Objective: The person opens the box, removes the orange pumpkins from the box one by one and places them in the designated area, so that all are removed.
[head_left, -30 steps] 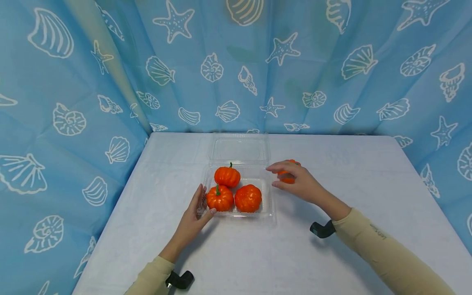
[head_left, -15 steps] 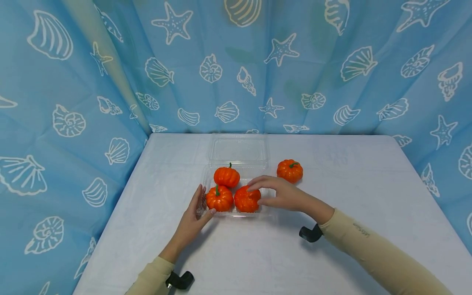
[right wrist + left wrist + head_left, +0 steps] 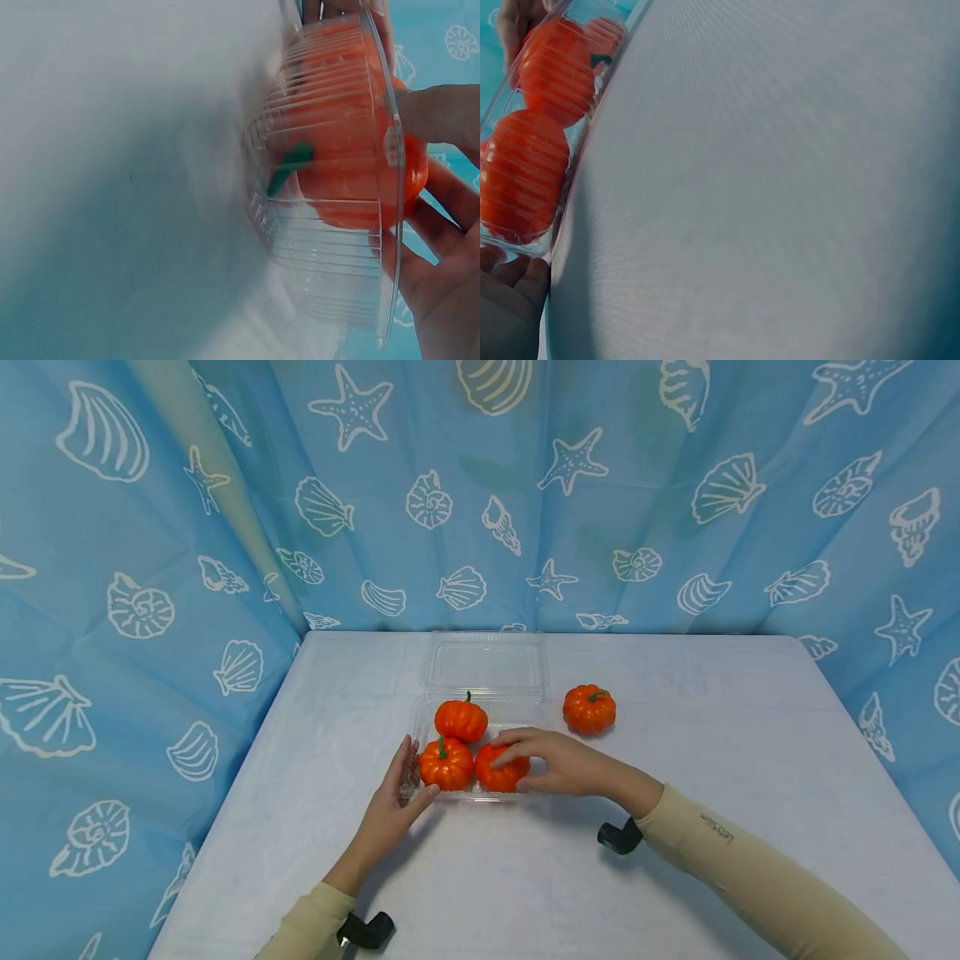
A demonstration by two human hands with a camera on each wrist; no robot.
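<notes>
You have a white cloth-covered table [image 3: 675, 860] in front of you, its surface faintly creased and running back to the far edge. One small orange ribbed pumpkin with a green stem [image 3: 589, 708] stands upright on that cloth by itself, to the right of the clear box and apart from it. Behind and to both sides you see a light blue fabric backdrop printed with white shells and starfish [image 3: 675, 485], hanging in soft folds and meeting the table along its back and left edges. From your left wrist view, the table cloth [image 3: 780, 195] fills most of the picture.
</notes>
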